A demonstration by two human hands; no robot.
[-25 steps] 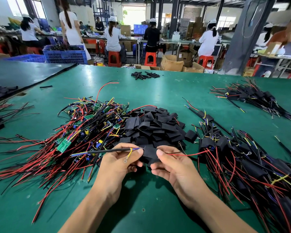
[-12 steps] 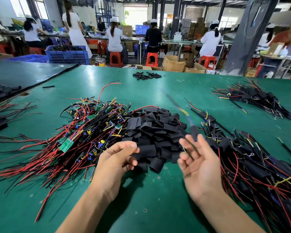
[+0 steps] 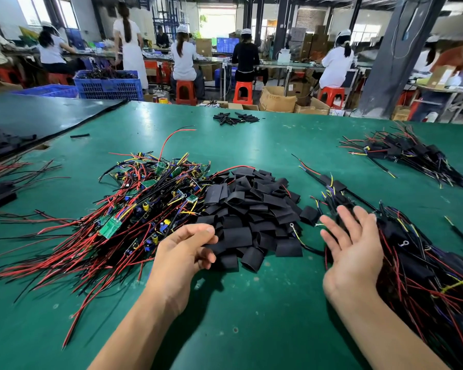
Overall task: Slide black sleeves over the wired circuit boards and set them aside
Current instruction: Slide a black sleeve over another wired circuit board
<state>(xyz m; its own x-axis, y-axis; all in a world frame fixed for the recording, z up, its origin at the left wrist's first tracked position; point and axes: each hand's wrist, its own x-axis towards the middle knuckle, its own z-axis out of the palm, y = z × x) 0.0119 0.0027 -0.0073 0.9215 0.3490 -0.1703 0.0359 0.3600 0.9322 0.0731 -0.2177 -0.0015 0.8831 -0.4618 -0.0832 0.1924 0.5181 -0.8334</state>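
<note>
A heap of loose black sleeves (image 3: 251, 206) lies at the middle of the green table (image 3: 225, 316). Left of it sprawls a tangle of bare green circuit boards with red, black and yellow wires (image 3: 145, 204). On the right is a pile of sleeved boards (image 3: 425, 268). My left hand (image 3: 183, 253) is at the near edge of the sleeve heap, thumb and fingers pinching one black sleeve (image 3: 215, 246). My right hand (image 3: 354, 249) hovers with fingers spread and holds nothing, at the left edge of the sleeved pile.
A second pile of sleeved boards (image 3: 406, 156) lies at the far right, and a few sleeves (image 3: 235, 118) near the far edge. A dark mat (image 3: 38, 116) with more wires covers the left side. Several workers sit on red stools (image 3: 242, 92) beyond the table, near blue crates (image 3: 110, 86).
One second ago both hands held a sleeved board by its wires. My right hand flung it onto the right pile and now is spread; my left hand moved onto the sleeve heap.
</note>
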